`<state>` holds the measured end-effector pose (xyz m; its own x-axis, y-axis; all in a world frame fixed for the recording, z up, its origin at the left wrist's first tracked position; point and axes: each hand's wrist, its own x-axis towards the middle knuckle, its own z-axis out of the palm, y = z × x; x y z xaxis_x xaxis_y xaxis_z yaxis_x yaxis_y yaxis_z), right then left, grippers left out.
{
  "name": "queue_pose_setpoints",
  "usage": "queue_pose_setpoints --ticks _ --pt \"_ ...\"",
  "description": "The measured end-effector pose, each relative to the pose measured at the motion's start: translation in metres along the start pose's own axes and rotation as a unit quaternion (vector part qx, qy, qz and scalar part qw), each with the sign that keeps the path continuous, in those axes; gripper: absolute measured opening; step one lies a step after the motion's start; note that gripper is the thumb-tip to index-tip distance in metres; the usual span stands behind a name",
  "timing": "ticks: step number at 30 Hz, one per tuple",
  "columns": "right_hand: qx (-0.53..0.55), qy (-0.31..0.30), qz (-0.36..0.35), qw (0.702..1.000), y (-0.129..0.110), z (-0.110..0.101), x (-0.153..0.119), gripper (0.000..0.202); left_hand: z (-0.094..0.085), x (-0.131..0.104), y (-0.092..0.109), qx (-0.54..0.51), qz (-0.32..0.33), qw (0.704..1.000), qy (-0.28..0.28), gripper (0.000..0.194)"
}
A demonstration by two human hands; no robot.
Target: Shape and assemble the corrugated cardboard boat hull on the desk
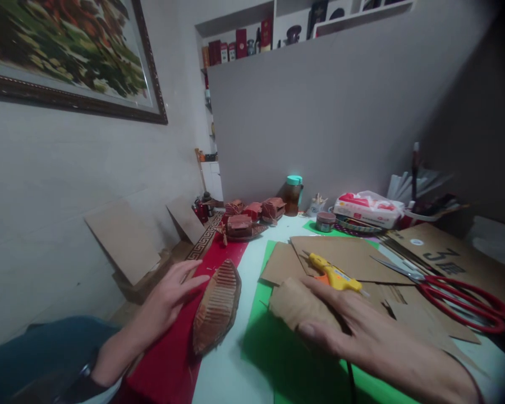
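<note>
Cardboard boat hull (pixel 217 307) touches open left-hand fingers (pixel 193 279); right-hand fingers (pixel 320 331) grip a cardboard piece (pixel 297 306).

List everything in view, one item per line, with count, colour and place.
cardboard boat hull: one, brown, on the red cloth by the left hand
glue gun: one, yellow, on the cardboard sheets
cardboard piece: one, tan, under the right hand
scissors: one, red handles, right side
cardboard sheets: several, brown, on the green mat
model boats: several, reddish, far end
jar: one, brown with teal lid, far end
left hand: open, touching the hull
right hand: on the cardboard piece
</note>
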<state>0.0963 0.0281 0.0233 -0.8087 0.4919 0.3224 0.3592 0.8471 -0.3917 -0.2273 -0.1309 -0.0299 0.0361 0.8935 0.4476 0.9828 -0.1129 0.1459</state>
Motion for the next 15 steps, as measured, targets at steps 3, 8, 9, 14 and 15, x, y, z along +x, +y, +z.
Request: queue_pose_setpoints --ticks 3,8,9,14,15 --pt "0.024 -0.050 0.059 0.997 0.016 0.000 -0.001 0.068 0.004 0.008 0.006 -0.003 0.037 0.999 -0.025 0.045" --pt "0.071 -0.096 0.114 0.986 0.024 -0.007 0.001 0.079 0.006 0.011 0.010 -0.004 0.067 0.997 -0.044 0.041" --pt "0.077 -0.107 0.117 0.984 0.024 -0.009 0.003 0.081 0.006 0.010 0.012 -0.004 0.067 0.997 -0.044 0.041" --pt "0.118 -0.151 0.151 0.970 0.024 -0.013 0.010 0.095 0.006 0.004 0.035 0.004 0.066 0.998 -0.005 0.031" --pt "0.131 -0.151 0.152 0.968 0.024 -0.013 0.011 0.095 0.006 0.003 0.042 0.007 0.065 0.998 0.008 0.030"
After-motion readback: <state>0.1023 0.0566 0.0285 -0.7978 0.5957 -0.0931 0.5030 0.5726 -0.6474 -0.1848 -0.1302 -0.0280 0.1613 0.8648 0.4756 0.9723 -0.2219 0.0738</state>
